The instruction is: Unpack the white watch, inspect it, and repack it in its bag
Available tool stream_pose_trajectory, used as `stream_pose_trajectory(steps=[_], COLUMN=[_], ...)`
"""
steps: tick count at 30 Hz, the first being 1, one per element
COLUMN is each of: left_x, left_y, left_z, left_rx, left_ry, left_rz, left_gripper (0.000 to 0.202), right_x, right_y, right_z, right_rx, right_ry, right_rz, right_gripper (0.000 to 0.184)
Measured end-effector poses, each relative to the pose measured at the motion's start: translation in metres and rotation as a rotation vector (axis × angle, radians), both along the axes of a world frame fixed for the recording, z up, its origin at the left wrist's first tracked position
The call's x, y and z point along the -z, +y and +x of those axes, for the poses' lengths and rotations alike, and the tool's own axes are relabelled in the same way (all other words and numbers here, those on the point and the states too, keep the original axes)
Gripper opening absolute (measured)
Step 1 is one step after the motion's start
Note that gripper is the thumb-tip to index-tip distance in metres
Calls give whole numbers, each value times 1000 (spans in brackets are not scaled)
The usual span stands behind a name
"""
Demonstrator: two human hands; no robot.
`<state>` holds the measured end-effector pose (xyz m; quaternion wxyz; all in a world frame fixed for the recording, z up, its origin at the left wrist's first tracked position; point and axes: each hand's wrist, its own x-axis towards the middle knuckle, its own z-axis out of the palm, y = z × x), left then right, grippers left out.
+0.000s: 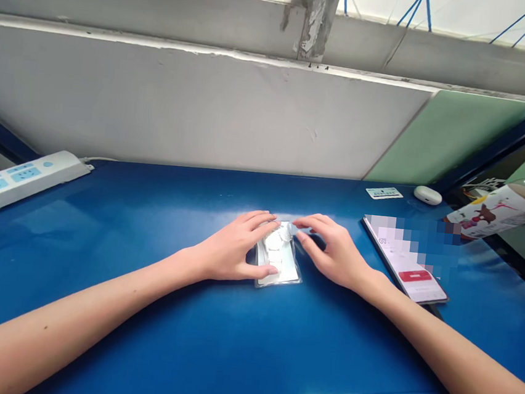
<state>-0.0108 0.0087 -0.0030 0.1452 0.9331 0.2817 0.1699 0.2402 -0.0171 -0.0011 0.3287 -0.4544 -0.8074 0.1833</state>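
Note:
A clear plastic packet point(289, 268) with a white sheet and several small pale, rounded pieces lies flat on the blue table point(211, 347). My left hand point(242, 244) rests over its left side, fingers spread along the upper part and thumb lying on the lower part. From the right, my right hand point(329, 250) reaches the packet's upper right corner. Its bent thumb and index finger come together at the edge of a small clear, roundish piece point(287, 231). Whether that piece is loose or still attached to the packet is hard to make out.
To the right lies a phone point(404, 263) with its screen lit. Behind it are a white card point(384, 193), a white earbud case point(428, 195) and a tilted plastic container with a printed label point(493, 213). A white power strip point(22, 180) with a black cable is at left.

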Motion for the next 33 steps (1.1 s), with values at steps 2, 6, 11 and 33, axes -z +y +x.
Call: stream_pose_trajectory(steps=[2, 6, 11, 33], left_x=[2, 5, 6, -5], left_y=[0, 1, 0, 0], left_z=[0, 0, 2, 0], left_rx=[-2, -88, -216, -127], left_ry=[-5, -18, -30, 211], left_rz=[19, 68, 138, 71], left_gripper=[76, 83, 84, 103], right_x=[1, 3, 3, -6], right_y=[-3, -6, -4, 9], right_z=[1, 3, 6, 22], right_rx=[-130, -276, -237, -187], right_ry=[-167, -379, -439, -430], right_rz=[58, 37, 30, -115], right_gripper=[50, 88, 90, 107])
